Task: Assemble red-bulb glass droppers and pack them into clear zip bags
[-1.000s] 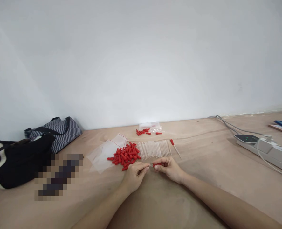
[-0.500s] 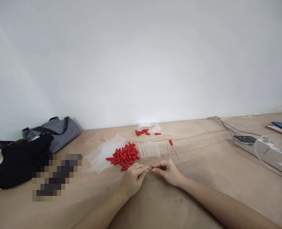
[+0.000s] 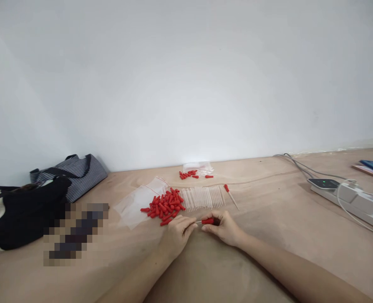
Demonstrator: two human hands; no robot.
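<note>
My left hand pinches a clear dropper tube, whose far part is hidden by the fingers. On the tube's right end sits a red rubber bulb, held between the fingers and thumb of my right hand. Just beyond my left hand lies a heap of red rubber bulbs. To its right, clear dropper tubes lie side by side in a row. One dropper with a red bulb on it rests at the right end of that row.
Clear zip bags lie left of the heap. Toward the wall, more red bulbs lie by another clear bag. Black and striped bags stand at left, near a blurred-out patch. A power strip with cables is at right.
My right fingers have opened slightly from around the bulb, so more of its red body shows. Both hands stay in nearly the same place.
</note>
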